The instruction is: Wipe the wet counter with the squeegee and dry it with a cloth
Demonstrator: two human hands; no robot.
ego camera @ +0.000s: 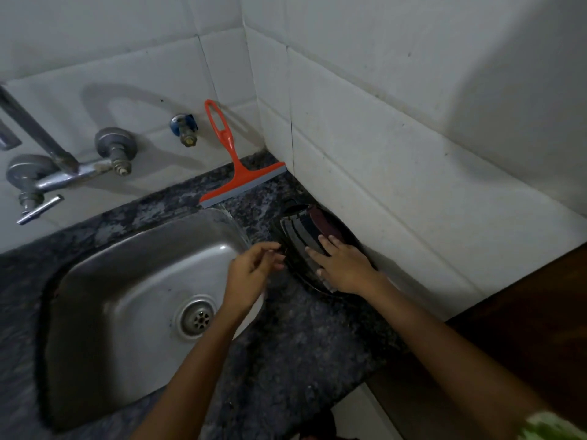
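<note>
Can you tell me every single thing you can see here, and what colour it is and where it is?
squeegee: one, orange, leaning on the back wall, blade on the counter behind the sink
counter: one, dark speckled stone, around the sink
sink: one, silver steel, left side, drain in the bottom
tap: one, grey metal, on the back wall at left
small valve: one, blue and brass, on the wall beside the squeegee
dark round dish: one, black, on the counter by the right wall
wall tiles: many, white, behind and to the right
left hand: one, fingers loosely curled, beside the dish
right hand: one, resting flat on the dish
</note>
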